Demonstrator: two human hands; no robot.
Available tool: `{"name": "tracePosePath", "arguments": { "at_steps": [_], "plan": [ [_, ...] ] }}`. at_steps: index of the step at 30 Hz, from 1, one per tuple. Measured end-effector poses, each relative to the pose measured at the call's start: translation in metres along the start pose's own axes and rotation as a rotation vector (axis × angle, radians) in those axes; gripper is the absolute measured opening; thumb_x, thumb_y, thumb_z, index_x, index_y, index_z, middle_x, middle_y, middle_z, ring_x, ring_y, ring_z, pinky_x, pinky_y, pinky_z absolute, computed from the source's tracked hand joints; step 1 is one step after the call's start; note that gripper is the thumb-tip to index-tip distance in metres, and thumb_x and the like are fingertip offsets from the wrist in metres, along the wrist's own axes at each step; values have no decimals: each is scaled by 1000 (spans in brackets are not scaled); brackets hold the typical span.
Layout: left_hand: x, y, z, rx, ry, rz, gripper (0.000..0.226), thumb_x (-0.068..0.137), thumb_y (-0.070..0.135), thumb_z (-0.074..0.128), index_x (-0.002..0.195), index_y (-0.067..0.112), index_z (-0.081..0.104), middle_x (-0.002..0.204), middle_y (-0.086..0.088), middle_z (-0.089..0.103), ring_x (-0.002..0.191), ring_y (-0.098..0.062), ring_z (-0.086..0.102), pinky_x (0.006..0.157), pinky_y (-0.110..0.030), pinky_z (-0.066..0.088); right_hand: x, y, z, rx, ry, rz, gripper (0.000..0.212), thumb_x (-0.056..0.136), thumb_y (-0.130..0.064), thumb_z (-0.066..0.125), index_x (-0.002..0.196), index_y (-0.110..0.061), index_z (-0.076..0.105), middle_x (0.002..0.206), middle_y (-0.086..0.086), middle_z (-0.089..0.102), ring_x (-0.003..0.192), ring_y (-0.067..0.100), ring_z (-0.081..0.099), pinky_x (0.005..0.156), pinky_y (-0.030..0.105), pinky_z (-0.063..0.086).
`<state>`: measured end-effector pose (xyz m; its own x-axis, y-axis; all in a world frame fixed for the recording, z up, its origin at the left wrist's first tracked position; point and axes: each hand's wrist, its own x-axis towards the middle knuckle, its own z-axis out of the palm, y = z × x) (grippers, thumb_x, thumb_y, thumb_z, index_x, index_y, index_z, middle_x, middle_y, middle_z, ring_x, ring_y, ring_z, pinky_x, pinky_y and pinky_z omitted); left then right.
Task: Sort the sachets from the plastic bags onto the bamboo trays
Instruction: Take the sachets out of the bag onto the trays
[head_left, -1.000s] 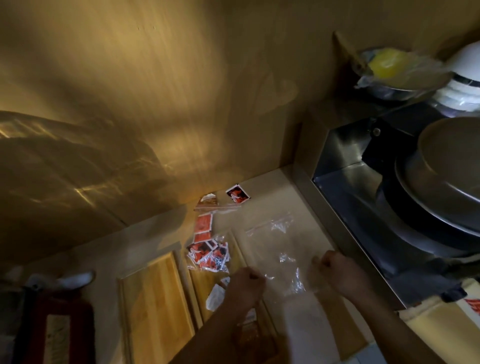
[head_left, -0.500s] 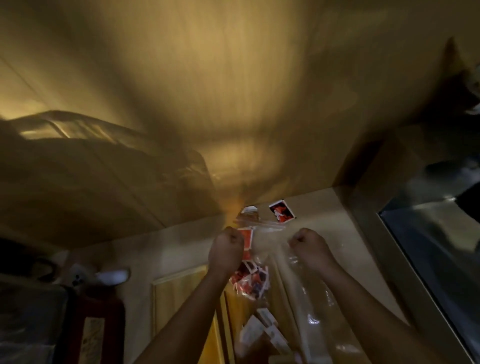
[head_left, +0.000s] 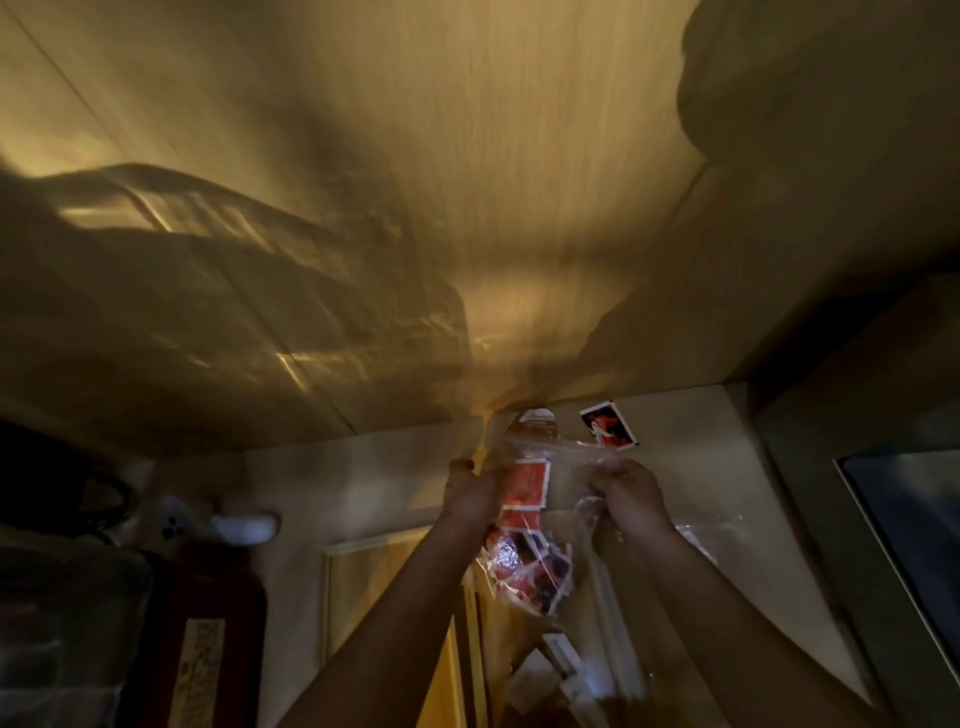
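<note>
Head view: both hands lift a clear plastic bag (head_left: 540, 514) of red sachets (head_left: 530, 564) above two bamboo trays (head_left: 384, 597), the bag hanging lengthwise from far to near.

The left hand (head_left: 470, 496) pinches the bag's upper left edge and the right hand (head_left: 631, 501) grips its upper right, equally near, sachets bunched at the sagging bottom over the right tray; white sachets (head_left: 556, 670) lie on that tray, one red sachet (head_left: 609, 425) loose at the far wall. Half a second ago both fists sat slightly lower and closed; now the right fingers work at the seal.
</note>
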<state>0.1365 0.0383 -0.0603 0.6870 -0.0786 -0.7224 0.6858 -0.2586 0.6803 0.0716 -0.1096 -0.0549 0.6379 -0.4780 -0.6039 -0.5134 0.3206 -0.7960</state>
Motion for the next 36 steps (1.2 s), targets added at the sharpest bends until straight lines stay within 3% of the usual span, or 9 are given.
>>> {"name": "tracePosePath", "arguments": {
  "at_steps": [2,5,10,13,18,23,28,31,36],
  "plan": [
    [-6,0,-4,20,-95,-25,57,82,27,67,126,-4,47,112,-23,62,82,-25,66,55,-26,48,-7,-2,-1,20,-35,-21,16,85,7,47,93,5,61,65,12,54,49,17,47,36,16,39],
    [-19,-5,-7,6,-169,-21,39,83,33,66,100,-1,65,84,-10,68,70,-20,65,58,-27,47,-21,-6,-2,20,-100,-78,17,89,-1,49,77,-4,61,59,7,54,49,14,49,44,20,41],
    [-46,-6,-22,-3,-291,138,23,85,32,61,100,15,63,92,-5,69,79,-19,64,61,-28,46,-45,-17,-9,41,-197,-138,20,91,-15,51,90,2,62,78,17,63,73,29,59,65,35,49],
    [-66,-6,-37,-61,-289,311,34,78,20,70,111,21,62,102,-8,72,91,-25,68,79,-39,52,-59,-24,-11,92,-247,-171,23,87,-21,57,83,1,63,78,18,62,73,30,58,72,41,49],
    [-111,0,-62,49,-175,584,25,78,8,70,99,21,66,97,0,71,83,-7,70,66,-18,55,-84,-35,-12,71,-369,-283,28,89,-21,54,71,-1,57,75,11,59,72,26,58,68,39,51],
    [-142,3,-83,295,-117,757,7,82,18,68,86,23,70,83,0,72,74,-9,67,70,-30,52,-105,-34,4,22,-479,-336,36,83,-30,61,83,7,58,83,21,57,77,30,55,76,41,45],
    [-162,-2,-92,505,-123,692,22,90,19,58,69,27,58,56,2,62,54,-16,62,53,-27,47,-122,-28,30,-34,-531,-393,28,88,-15,56,61,-7,54,51,-4,49,46,4,48,48,14,41],
    [-170,-11,-99,433,-178,616,26,94,16,52,68,17,51,45,4,57,37,-12,51,43,-23,41,-133,-23,47,-138,-608,-432,35,89,-18,56,54,-14,54,48,-8,51,47,4,46,51,14,40],
    [-186,-25,-113,172,-246,403,21,97,15,45,78,11,52,56,-6,60,47,-14,60,41,-26,51,-148,-13,71,-213,-661,-455,34,88,-17,58,55,-15,52,50,-7,47,47,1,43,51,14,36]
  ]
}}
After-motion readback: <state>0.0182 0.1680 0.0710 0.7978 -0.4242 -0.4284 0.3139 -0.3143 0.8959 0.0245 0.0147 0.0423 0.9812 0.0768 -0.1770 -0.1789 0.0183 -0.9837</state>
